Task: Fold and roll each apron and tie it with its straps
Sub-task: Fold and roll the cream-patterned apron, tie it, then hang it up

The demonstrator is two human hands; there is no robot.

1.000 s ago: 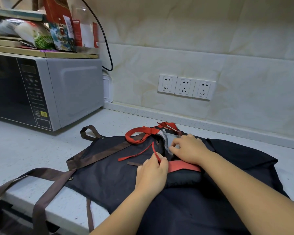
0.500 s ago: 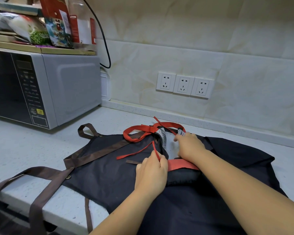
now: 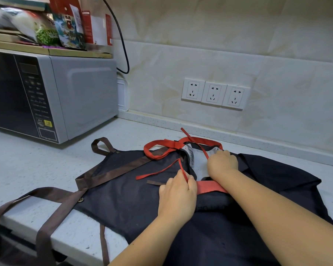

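A rolled dark apron with red trim point(image 3: 211, 200) lies on top of a flat dark apron with brown straps point(image 3: 127, 189) spread over the counter. My left hand point(image 3: 178, 194) pinches one thin red strap point(image 3: 158, 171) at the roll's left end. My right hand point(image 3: 222, 163) grips the other red strap point(image 3: 195, 143), which runs up and away toward the wall. A red neck loop point(image 3: 158, 148) lies just beyond the roll. A grey-white lining patch point(image 3: 200, 162) shows between my hands.
A grey microwave point(image 3: 52, 96) stands at the left with packets stacked on top. Three wall sockets point(image 3: 213, 94) sit on the tiled wall behind. Brown strap loops point(image 3: 46, 217) hang over the counter's front edge at the lower left.
My right hand has moved a little away from me and pulled its red strap taut, lifting the strap's end toward the wall. My left hand has stayed in place on its strap.
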